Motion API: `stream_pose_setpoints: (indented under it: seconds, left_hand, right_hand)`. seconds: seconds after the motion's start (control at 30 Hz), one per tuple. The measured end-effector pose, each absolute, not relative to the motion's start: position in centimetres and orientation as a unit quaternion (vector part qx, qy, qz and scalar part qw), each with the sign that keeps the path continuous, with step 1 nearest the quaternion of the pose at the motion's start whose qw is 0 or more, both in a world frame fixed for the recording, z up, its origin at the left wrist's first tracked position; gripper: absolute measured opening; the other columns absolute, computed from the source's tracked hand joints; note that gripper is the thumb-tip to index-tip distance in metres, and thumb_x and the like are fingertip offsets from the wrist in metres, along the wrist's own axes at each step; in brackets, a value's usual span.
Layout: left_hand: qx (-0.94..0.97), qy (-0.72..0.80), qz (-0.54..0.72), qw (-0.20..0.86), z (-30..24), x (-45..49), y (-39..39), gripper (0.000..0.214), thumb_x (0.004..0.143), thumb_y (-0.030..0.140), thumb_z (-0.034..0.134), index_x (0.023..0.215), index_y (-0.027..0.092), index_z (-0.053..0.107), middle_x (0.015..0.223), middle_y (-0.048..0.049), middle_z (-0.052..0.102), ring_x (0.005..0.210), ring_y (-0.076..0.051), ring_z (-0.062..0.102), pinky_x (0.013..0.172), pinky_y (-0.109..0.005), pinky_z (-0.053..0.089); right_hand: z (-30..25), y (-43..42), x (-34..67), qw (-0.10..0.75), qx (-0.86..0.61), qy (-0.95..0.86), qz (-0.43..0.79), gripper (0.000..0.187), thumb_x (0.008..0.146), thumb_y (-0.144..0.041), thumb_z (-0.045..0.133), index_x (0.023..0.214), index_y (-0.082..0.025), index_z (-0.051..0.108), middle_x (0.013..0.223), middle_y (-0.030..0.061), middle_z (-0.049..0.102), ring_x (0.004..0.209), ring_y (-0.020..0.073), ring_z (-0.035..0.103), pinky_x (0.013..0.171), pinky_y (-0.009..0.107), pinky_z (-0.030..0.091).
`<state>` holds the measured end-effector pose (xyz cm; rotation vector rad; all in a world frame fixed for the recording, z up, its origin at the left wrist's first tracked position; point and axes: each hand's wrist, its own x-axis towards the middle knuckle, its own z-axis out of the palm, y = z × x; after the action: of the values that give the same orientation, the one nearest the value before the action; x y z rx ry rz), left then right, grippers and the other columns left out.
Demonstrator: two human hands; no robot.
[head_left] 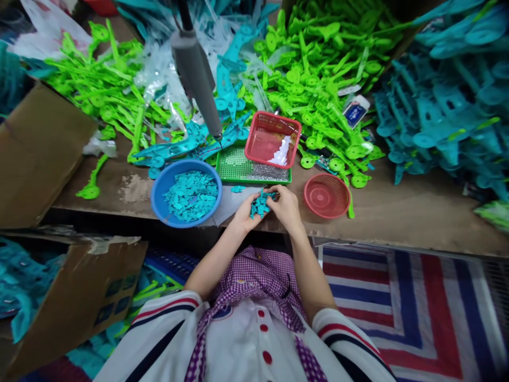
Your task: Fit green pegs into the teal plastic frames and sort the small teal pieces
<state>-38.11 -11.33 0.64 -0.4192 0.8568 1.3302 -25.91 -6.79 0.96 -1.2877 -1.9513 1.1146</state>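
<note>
Cupped at the table's front edge, my left hand (245, 213) holds a small heap of teal plastic pieces (260, 205). The fingers of my right hand (287, 206) are pinched together at the heap's right side, on a small teal piece partly hidden by the fingertips. A blue bowl (156, 199) full of similar flat teal pieces stands to the left of my hands. A few loose teal pieces (237, 189) lie on a grey sheet (228, 204) between the bowl and my hands. Just beyond is a green perforated tray (233, 165) with many small metal parts.
A red basket (274, 130) with white bits rests on the green tray; a round red basket (326, 196) stands right. A grey powered screwdriver (194, 79) hangs above. Lime-green parts (314, 79) and teal parts (437, 116) are piled behind. Cardboard boxes (43, 154) stand left.
</note>
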Motion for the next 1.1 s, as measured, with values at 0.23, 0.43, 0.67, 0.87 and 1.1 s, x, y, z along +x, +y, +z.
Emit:
stream_pose_setpoints:
  seconds: [0.23,0.43,0.67,0.87,1.1]
  left_hand:
    - [-0.218,0.354,0.585,0.697,1.1,-38.6,-11.6,0.031,0.095,0.010,0.044,0.118,0.010,0.064,0.085,-0.0075,0.076,0.082,-0.018,0.075,0.089,-0.032,0.060]
    - [-0.227,0.371,0.571,0.696,1.1,-38.9,-11.8,0.034,0.096,0.014,0.044,0.125,0.011,0.062,0.091,-0.0099,0.076,0.092,-0.020,0.075,0.085,-0.030,0.061]
    - [-0.216,0.400,0.560,0.693,1.9,-38.8,-11.6,0.031,0.096,0.012,0.043,0.117,0.012,0.065,0.089,-0.0092,0.075,0.094,-0.021,0.075,0.081,-0.029,0.062]
    - [-0.202,0.431,0.564,0.675,2.0,-38.5,-11.6,0.031,0.097,0.013,0.042,0.119,0.013,0.064,0.091,-0.0090,0.074,0.090,-0.019,0.075,0.079,-0.028,0.063]
    - [-0.203,0.441,0.556,0.675,2.1,-38.9,-11.9,0.036,0.097,0.013,0.040,0.126,0.015,0.062,0.090,-0.0089,0.075,0.083,-0.018,0.076,0.075,-0.026,0.063]
  right_hand:
    - [0.3,-4.7,-25.2,0.374,-0.471,-0.515,0.611,0.033,0.065,-0.040,0.076,0.087,-0.019,0.061,0.075,-0.0013,0.063,0.063,0.0117,0.056,0.062,0.027,0.050]
    - [1.5,-1.8,-20.4,0.436,-0.518,-0.516,0.524,0.039,0.064,-0.046,0.076,0.089,-0.019,0.062,0.078,0.0004,0.065,0.065,0.0133,0.060,0.062,0.029,0.052]
    - [0.2,-0.7,-10.7,0.268,-0.641,-0.639,0.330,0.039,0.073,-0.037,0.069,0.104,-0.014,0.075,0.083,0.0088,0.076,0.076,0.0238,0.070,0.080,0.041,0.055]
    - [0.9,-0.5,-9.0,0.330,-0.585,-0.659,0.339,0.034,0.081,-0.033,0.061,0.109,-0.016,0.073,0.103,0.0107,0.076,0.091,0.0233,0.072,0.088,0.041,0.056]
    - [1.1,-1.1,-7.2,0.423,-0.575,-0.598,0.365,0.035,0.074,-0.043,0.074,0.096,-0.017,0.071,0.090,0.0069,0.075,0.081,0.0201,0.070,0.080,0.038,0.058]
